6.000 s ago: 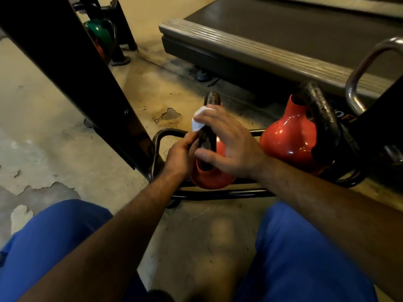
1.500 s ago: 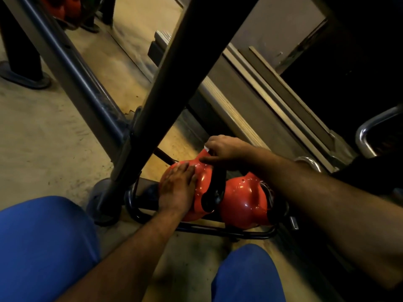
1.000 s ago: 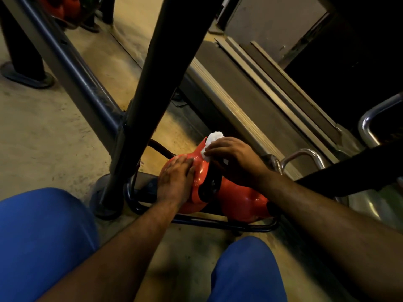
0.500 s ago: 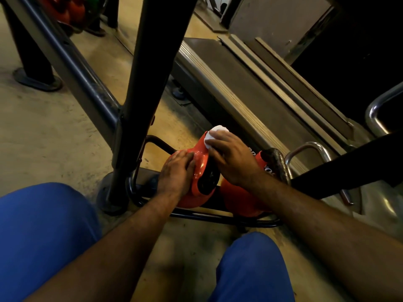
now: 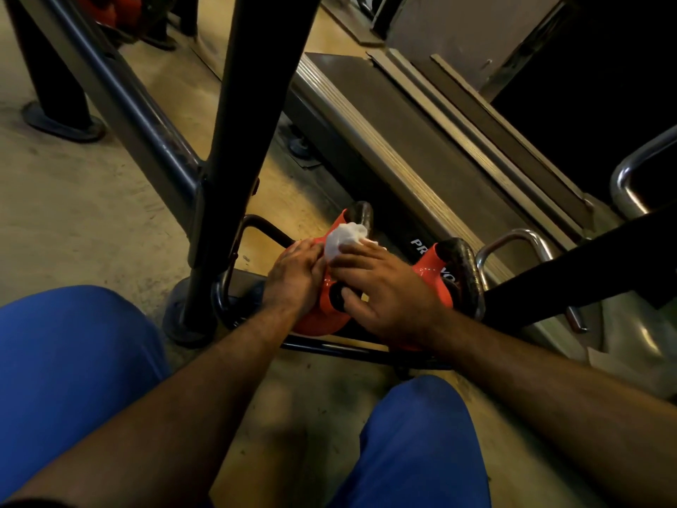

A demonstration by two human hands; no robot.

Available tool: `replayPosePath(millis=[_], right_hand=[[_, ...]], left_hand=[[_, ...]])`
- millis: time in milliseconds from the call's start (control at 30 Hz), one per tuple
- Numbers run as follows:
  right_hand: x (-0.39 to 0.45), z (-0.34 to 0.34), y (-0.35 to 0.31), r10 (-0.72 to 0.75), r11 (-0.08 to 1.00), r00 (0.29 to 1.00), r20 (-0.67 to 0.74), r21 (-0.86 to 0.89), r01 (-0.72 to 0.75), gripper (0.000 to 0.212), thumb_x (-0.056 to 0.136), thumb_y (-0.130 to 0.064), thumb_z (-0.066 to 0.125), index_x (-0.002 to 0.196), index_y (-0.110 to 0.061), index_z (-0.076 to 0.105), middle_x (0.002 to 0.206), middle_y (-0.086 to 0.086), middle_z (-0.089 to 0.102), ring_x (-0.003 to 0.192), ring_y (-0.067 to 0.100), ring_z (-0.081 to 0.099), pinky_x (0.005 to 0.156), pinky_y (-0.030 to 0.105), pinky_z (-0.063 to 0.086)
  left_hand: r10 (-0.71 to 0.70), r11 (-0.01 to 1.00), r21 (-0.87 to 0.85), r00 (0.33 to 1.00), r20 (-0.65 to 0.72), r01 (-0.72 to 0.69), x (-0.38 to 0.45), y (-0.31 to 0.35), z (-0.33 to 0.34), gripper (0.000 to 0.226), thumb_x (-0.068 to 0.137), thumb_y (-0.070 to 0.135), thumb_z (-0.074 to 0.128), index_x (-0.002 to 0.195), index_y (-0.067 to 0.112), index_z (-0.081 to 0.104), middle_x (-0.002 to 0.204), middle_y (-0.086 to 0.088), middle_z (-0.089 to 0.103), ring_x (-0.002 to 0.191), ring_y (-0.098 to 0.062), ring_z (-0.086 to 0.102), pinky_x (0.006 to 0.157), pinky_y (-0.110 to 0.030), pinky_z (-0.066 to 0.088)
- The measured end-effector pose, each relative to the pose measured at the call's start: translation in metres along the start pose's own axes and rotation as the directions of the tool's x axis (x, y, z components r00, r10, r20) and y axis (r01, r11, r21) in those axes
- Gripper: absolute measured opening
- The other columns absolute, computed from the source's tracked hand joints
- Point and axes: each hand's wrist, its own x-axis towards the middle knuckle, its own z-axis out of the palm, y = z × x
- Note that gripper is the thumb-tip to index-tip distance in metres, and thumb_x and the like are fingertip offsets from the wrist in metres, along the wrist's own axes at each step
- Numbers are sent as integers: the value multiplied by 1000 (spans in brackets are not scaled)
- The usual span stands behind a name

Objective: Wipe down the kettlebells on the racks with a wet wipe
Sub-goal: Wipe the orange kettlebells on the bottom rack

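The right hand (image 5: 388,293) presses a crumpled white wet wipe (image 5: 344,238) under its fingers against the red rounded kettlebell (image 5: 328,287), a pinching grip. Left of that grip, the left hand (image 5: 295,276) lies flat on the same kettlebell, which sits on the low black tubular metal rack (image 5: 234,251).

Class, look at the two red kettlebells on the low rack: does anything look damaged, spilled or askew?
Nothing stands out. Both red kettlebells sit in the low black tube rack; the left hand steadies one while the right hand presses a crumpled white wipe on it.
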Motion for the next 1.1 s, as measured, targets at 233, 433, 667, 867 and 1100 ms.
replayPosePath(millis=[233, 433, 667, 867, 1100], right_hand=[[3, -3, 18, -4, 999, 996, -91, -34, 1, 42, 88, -27, 48, 110, -5, 76, 118, 12, 73, 119, 24, 62, 106, 39, 44], [-20, 18, 11, -273, 954, 962, 9, -130, 272, 36, 88, -20, 59, 118, -6, 73, 121, 11, 72, 124, 27, 60, 113, 42, 40], [-37, 42, 19, -342, 927, 939, -33, -173, 332, 40, 89, -19, 58, 124, -4, 70, 127, 15, 69, 131, 32, 55, 117, 47, 34], [-24, 41, 35, -248, 947, 947, -206, -260, 191, 42, 92, -18, 59, 130, -4, 66, 138, 17, 61, 134, 36, 52, 110, 51, 42], [-40, 54, 30, -400, 889, 907, -132, -299, 348, 40, 91, -22, 64, 128, -6, 68, 135, 15, 64, 134, 32, 52, 114, 48, 39]], left_hand=[[0, 1000, 15, 1000, 3, 0, 0, 1, -1, 47, 104, 46, 39, 145, 25, 48, 147, -1, 49, 132, -22, 48, 107, -43, 43], [9, 1000, -1, 999, 42, -9, 3, -3, -1, 53, 97, 37, 58, 146, 21, 47, 149, -4, 48, 135, -23, 45, 112, -41, 40], [24, 999, -32, 999, 32, -23, 1, -5, -1, 46, 98, 42, 56, 141, 27, 51, 139, 2, 54, 122, -18, 53, 101, -42, 48], [19, 999, -45, 1000, 14, -18, -1, -3, -1, 41, 101, 37, 49, 141, 28, 51, 140, 3, 53, 124, -18, 52, 103, -43, 47], [25, 997, -76, 999, 33, -22, -1, -2, -3, 41, 100, 38, 55, 140, 27, 53, 138, 2, 55, 122, -18, 53, 103, -44, 47]])
